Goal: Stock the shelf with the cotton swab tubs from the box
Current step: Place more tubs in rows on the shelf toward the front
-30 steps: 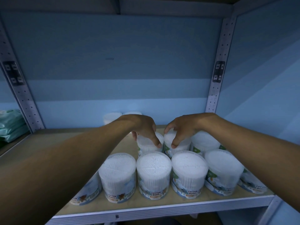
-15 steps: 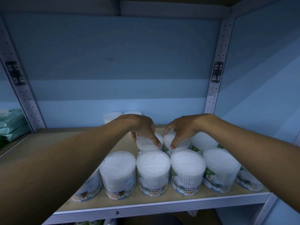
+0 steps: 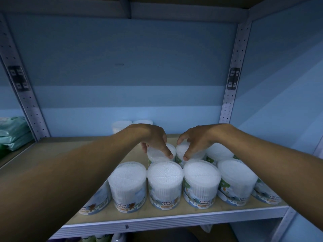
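Both hands on second-row tubs, mid-shelf: left hand (image 3: 154, 139) curled over the top of one tub (image 3: 161, 152), thumb at its left side; right hand (image 3: 195, 141) gripping the neighbouring tub (image 3: 189, 151) the same way; the two tubs just beside each other, upright, long axis vertical, lids up. Front row (image 3: 165, 186) upright too, labels facing out, close to the shelf (image 3: 174, 220) lip — bare board at left and towards the back wall; two more tubs (image 3: 122, 125) at the back.

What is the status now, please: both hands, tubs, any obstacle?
Left hand grips second-row tub. Right hand grips the neighbouring tub. Front row stands close before them.
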{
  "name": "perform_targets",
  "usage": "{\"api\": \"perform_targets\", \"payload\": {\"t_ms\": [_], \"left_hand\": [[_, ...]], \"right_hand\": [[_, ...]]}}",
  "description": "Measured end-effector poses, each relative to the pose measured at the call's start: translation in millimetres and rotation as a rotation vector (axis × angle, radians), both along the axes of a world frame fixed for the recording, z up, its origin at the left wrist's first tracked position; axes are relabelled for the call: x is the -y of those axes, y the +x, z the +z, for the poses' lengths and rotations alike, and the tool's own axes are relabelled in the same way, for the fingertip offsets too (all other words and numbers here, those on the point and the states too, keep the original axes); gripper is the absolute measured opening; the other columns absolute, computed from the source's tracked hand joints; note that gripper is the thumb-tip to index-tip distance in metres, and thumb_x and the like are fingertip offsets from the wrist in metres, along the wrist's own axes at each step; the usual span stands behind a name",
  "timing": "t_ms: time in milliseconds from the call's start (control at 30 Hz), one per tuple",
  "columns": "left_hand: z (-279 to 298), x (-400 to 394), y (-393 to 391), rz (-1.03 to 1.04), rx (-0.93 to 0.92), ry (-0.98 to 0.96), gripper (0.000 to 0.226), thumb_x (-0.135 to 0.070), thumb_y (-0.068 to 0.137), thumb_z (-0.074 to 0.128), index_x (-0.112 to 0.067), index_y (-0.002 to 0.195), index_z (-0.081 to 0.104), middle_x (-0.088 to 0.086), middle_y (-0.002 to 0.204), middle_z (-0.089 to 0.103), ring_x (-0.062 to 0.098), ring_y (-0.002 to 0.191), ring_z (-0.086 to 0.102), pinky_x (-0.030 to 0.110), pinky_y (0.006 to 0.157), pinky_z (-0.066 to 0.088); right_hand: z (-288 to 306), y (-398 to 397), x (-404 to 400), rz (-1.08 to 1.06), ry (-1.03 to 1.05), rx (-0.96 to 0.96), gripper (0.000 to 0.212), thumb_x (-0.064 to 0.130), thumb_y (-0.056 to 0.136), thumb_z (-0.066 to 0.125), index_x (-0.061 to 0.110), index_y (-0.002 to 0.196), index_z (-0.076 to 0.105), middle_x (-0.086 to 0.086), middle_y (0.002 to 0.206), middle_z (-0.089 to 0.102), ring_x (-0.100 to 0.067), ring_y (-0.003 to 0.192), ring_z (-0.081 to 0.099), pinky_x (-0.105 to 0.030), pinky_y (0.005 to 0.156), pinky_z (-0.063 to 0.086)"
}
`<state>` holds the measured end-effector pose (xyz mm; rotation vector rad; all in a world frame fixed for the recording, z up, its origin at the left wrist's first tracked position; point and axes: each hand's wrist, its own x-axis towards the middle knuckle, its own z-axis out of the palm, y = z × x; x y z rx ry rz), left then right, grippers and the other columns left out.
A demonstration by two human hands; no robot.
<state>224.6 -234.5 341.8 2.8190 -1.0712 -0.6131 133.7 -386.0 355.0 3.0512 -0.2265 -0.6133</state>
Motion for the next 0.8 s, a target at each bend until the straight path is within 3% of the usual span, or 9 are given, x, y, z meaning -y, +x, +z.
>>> {"api": "perform_targets", "payload": {"t_ms": [200,500,800], "left_hand": [[-2,-2,3,0.003,-0.015,-0.01,0.088,-0.057,0.073,0.079,-0.022,0.146,0.044,-0.001,0.143,0.05,0.023,0.097,0.068,0.032,0.087,0.059],[-3,-16,14,0.003,-0.061,-0.07,0.08,-0.051,0.075,0.08,-0.024,0.143,0.047,-0.002,0.14,0.053,0.019,0.094,0.07,0.029,0.087,0.058],[-7,-58,62,0.096,0.076,-0.088,0.071,-0.053,0.075,0.077,-0.031,0.138,0.051,-0.008,0.134,0.055,0.02,0.087,0.072,0.029,0.086,0.056]], "right_hand": [[1,-1,-1,0.005,-0.006,-0.012,0.08,0.064,0.077,0.072,0.046,0.146,0.038,0.009,0.152,0.04,-0.017,0.135,0.043,-0.035,0.109,0.039],[1,15,0,-0.014,0.072,0.055,0.068,0.058,0.082,0.07,0.042,0.143,0.046,0.009,0.149,0.043,-0.017,0.133,0.046,-0.035,0.11,0.04],[-16,61,-11,0.008,0.153,0.191,0.051,0.054,0.083,0.067,0.046,0.131,0.054,0.01,0.139,0.051,-0.014,0.123,0.052,-0.035,0.106,0.042]]}}
